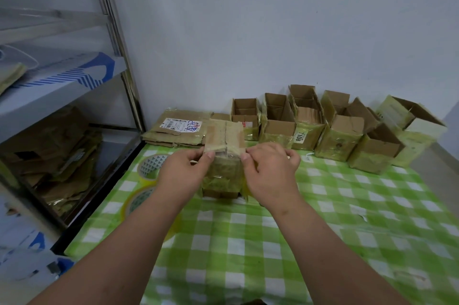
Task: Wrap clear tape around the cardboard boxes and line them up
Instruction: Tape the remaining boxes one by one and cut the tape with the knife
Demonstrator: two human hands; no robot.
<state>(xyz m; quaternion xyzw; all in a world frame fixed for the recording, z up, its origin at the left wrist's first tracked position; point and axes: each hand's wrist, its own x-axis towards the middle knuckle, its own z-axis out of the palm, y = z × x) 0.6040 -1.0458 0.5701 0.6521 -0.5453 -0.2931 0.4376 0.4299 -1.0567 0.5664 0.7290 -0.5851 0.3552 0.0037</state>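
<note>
Both hands steadying one cardboard box (pixel 222 155) near the far row.
Left hand (pixel 185 170) and right hand (pixel 269 168) are gripping its sides, fingers curled, thumbs pressing the top edge (likely holding it square for taping).

A table under a green-checked cloth (pixel 323 217) carries open boxes (pixel 340 131) along its far edge, flattened cardboard (pixel 173 131) at the far-left corner, and tape rolls (pixel 149 168) by the left edge.

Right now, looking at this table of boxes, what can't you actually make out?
- Head view: the near face and base of the box in hand, covered by the left hand and right hand.
- The nearer tape roll, partly behind the left forearm.
- The print on the flattened cardboard's label, too small to read.
- The cardboard pile on the lower shelf, dim behind glare.
- Whether tape is in either grip.
</note>
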